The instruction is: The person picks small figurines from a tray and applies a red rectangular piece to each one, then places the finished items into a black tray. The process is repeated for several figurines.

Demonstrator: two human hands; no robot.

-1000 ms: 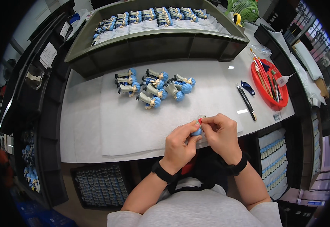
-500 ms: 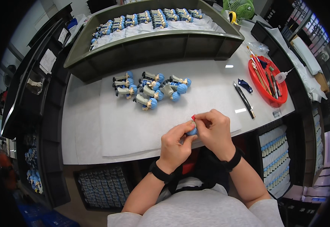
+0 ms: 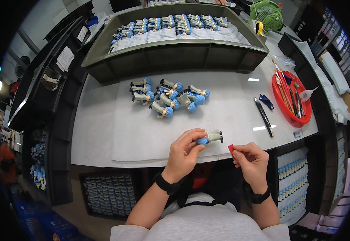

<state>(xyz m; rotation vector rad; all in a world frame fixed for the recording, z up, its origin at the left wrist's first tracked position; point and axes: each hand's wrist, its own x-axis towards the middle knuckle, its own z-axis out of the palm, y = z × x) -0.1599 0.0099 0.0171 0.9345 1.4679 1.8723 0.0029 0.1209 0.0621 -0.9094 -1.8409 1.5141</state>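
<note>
My left hand (image 3: 186, 152) is closed around the blue-haired head of a small figurine (image 3: 214, 137), whose pale legs and dark shoes point right. To its right, a small red piece (image 3: 230, 151), flat and thin, sits pinched between thumb and fingers of my right hand (image 3: 250, 161), apart from the figurine. Beyond my hands, several matching figurines (image 3: 161, 109) lie on their sides in a loose group on a white sheet (image 3: 130, 140) over the table.
A large grey-green tray (image 3: 175, 52) of lined-up figurines stands at the back. On the right lie a craft knife (image 3: 264, 116), a dark blue piece (image 3: 266, 101) and a red basket (image 3: 281, 106) of brushes. A green fan (image 3: 266, 16) stands behind. Crates (image 3: 106, 195) of figurines flank my lap.
My right hand has drawn away to the right and down with the red piece. The figurine, earlier mostly hidden between both hands, now shows its legs. The whole view has shifted slightly.
</note>
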